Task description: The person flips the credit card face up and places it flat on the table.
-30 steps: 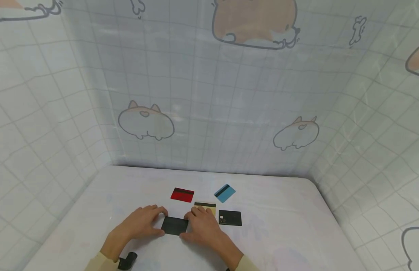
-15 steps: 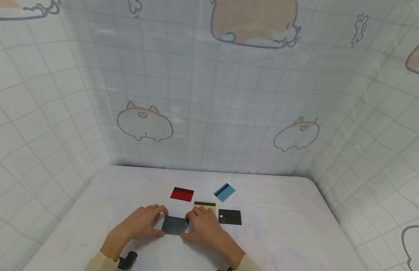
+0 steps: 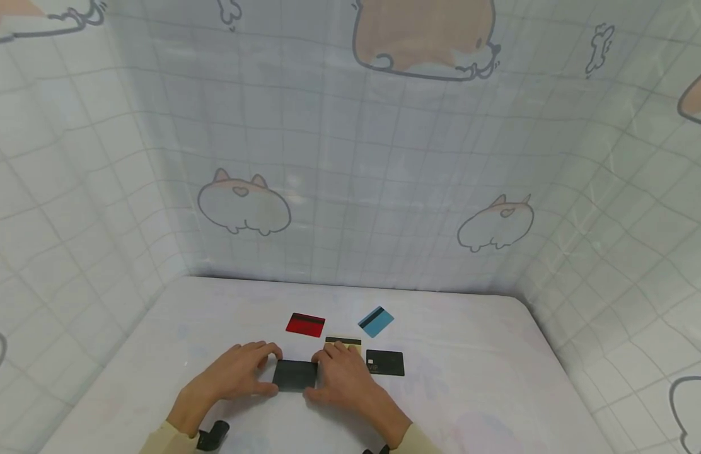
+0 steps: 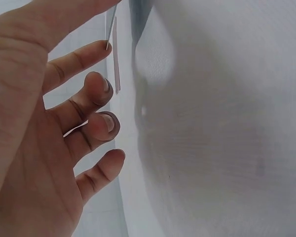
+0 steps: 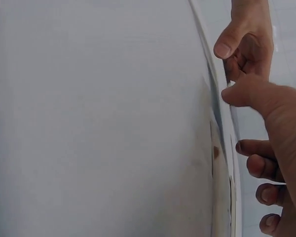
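A plain dark card (image 3: 295,376) lies level between my two hands in the head view. My left hand (image 3: 231,373) holds it at its left end, thumb at the near corner and index finger at the far one. The left wrist view shows that index fingertip (image 4: 106,46) against the card's thin edge, with the other fingers bent and apart from it. My right hand (image 3: 346,379) holds the right end likewise between thumb and index finger. Its knuckles partly hide a yellow card (image 3: 353,345) with a dark stripe. In the right wrist view the right thumb (image 5: 237,94) points towards the left hand.
Beyond the hands lie a red card (image 3: 306,325) and a tilted blue card (image 3: 376,322), both with dark stripes. A black card (image 3: 385,363) with a chip lies right of the right hand. White cloth covers the table (image 3: 475,353); a patterned curtain (image 3: 350,189) stands behind.
The dark card caught the light half a second ago and looks dark again now. It has shifted very slightly right with both hands. The other cards have stayed in place.
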Tool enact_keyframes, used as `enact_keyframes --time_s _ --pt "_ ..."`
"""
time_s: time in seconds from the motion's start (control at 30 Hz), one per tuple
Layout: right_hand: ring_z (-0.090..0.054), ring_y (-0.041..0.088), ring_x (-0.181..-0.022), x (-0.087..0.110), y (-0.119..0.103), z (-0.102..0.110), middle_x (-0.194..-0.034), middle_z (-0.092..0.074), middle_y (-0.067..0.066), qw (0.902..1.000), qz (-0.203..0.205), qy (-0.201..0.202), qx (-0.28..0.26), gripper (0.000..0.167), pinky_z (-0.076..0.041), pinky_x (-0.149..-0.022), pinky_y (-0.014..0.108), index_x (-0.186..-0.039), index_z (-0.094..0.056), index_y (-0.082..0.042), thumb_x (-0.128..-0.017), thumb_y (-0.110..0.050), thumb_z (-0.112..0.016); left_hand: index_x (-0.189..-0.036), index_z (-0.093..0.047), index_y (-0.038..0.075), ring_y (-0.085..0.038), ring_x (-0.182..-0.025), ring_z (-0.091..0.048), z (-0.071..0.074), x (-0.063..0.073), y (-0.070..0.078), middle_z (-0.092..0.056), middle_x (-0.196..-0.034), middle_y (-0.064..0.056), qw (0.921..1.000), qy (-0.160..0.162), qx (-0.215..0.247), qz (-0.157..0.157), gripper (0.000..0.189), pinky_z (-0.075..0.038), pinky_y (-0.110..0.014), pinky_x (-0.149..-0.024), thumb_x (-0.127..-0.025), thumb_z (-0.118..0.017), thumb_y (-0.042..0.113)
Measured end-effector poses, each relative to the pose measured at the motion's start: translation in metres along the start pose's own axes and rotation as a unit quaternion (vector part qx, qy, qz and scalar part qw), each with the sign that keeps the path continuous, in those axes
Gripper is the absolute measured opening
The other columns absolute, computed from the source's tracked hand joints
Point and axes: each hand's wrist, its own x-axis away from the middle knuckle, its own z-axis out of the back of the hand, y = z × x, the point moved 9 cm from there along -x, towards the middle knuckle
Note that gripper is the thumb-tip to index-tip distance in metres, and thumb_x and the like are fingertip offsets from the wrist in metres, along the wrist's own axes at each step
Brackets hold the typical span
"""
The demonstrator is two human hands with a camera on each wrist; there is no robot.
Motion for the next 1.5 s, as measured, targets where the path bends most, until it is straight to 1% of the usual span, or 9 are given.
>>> enact_keyframes --time_s 0.17,0.37,0.5,0.63,0.8,1.03,1.2,1.37,1.5 --pt "-0.054 0.012 -0.110 0.002 0.002 0.008 -0.116 -0.062 -0.010 0.9995 0.014 0.028 0.003 0.052 -0.045 -0.098 0.043 -0.119 -0.068 -0.029 -0.083 -0.066 -0.064 -0.115 -0.060 0.035 -0.008 -0.078 -0.045 -0.002 0.000 0.000 -0.049 -0.084 0.012 0.9999 -0.002 0.010 0.005 0.055 -0.039 -0.037 -0.074 -0.071 -0.085 0.056" --pt "-0.055 0.013 -0.114 0.004 0.003 0.014 -0.120 -0.062 -0.009 0.9989 0.024 0.037 -0.014 0.048 -0.044 -0.100 0.044 -0.120 -0.066 -0.030 -0.086 -0.064 -0.062 -0.114 -0.059 0.036 -0.007 -0.077 -0.044 -0.003 0.001 0.002 -0.049 -0.084 0.013 0.9998 0.001 0.018 -0.006 0.054 -0.038 -0.036 -0.074 -0.072 -0.084 0.058" --pt "-0.054 0.011 -0.106 0.005 0.004 0.018 -0.115 -0.061 -0.011 0.9983 0.029 0.041 -0.031 0.049 -0.045 -0.097 0.042 -0.122 -0.065 -0.030 -0.087 -0.063 -0.060 -0.115 -0.059 0.036 -0.006 -0.076 -0.044 -0.002 0.002 0.004 -0.049 -0.083 0.013 0.9997 0.002 0.022 -0.009 0.055 -0.037 -0.036 -0.074 -0.072 -0.084 0.059" --pt "-0.049 0.007 -0.097 0.007 0.007 0.021 -0.105 -0.057 -0.013 0.9970 0.024 0.042 -0.060 0.049 -0.045 -0.092 0.039 -0.123 -0.064 -0.030 -0.087 -0.063 -0.061 -0.117 -0.058 0.036 -0.006 -0.075 -0.044 0.000 0.002 0.008 -0.049 -0.083 0.012 0.9995 0.009 0.023 -0.019 0.056 -0.036 -0.034 -0.072 -0.073 -0.083 0.059" --pt "-0.048 0.005 -0.097 0.009 0.010 0.021 -0.103 -0.055 -0.015 0.9956 0.019 0.039 -0.084 0.049 -0.044 -0.091 0.037 -0.122 -0.062 -0.031 -0.086 -0.063 -0.062 -0.117 -0.059 0.036 -0.005 -0.074 -0.043 0.003 0.003 0.010 -0.048 -0.082 0.012 0.9990 0.024 0.025 -0.029 0.056 -0.034 -0.033 -0.071 -0.073 -0.082 0.061" --pt "-0.048 0.005 -0.099 0.013 0.012 0.019 -0.102 -0.053 -0.016 0.9935 0.019 0.014 -0.111 0.052 -0.042 -0.095 0.038 -0.124 -0.058 -0.033 -0.082 -0.063 -0.068 -0.117 -0.058 0.039 -0.003 -0.072 -0.042 0.001 0.004 0.008 -0.049 -0.081 0.014 0.9985 0.039 0.016 -0.035 0.055 -0.033 -0.030 -0.069 -0.073 -0.081 0.063" --pt "-0.047 0.003 -0.098 0.015 0.018 0.016 -0.102 -0.053 -0.019 0.9868 0.009 0.019 -0.160 0.052 -0.043 -0.093 0.036 -0.125 -0.056 -0.034 -0.084 -0.063 -0.068 -0.118 -0.059 0.039 -0.003 -0.072 -0.042 0.001 0.004 0.011 -0.049 -0.082 0.013 0.9982 0.038 0.029 -0.038 0.055 -0.033 -0.030 -0.068 -0.074 -0.080 0.063" --pt "-0.047 0.004 -0.099 0.017 0.020 0.021 -0.104 -0.053 -0.018 0.9752 -0.001 0.019 -0.220 0.053 -0.045 -0.090 0.035 -0.127 -0.056 -0.033 -0.084 -0.060 -0.070 -0.119 -0.059 0.038 -0.004 -0.072 -0.043 0.003 0.003 0.016 -0.049 -0.082 0.012 0.9977 0.032 0.047 -0.038 0.056 -0.033 -0.030 -0.066 -0.074 -0.080 0.063" --pt "-0.049 0.007 -0.100 0.018 0.021 0.024 -0.108 -0.055 -0.014 0.9645 -0.008 0.021 -0.263 0.053 -0.046 -0.085 0.030 -0.127 -0.054 -0.032 -0.084 -0.056 -0.073 -0.119 -0.059 0.038 -0.005 -0.072 -0.043 0.002 0.003 0.017 -0.050 -0.081 0.011 0.9974 0.031 0.054 -0.037 0.055 -0.033 -0.029 -0.064 -0.074 -0.080 0.063"
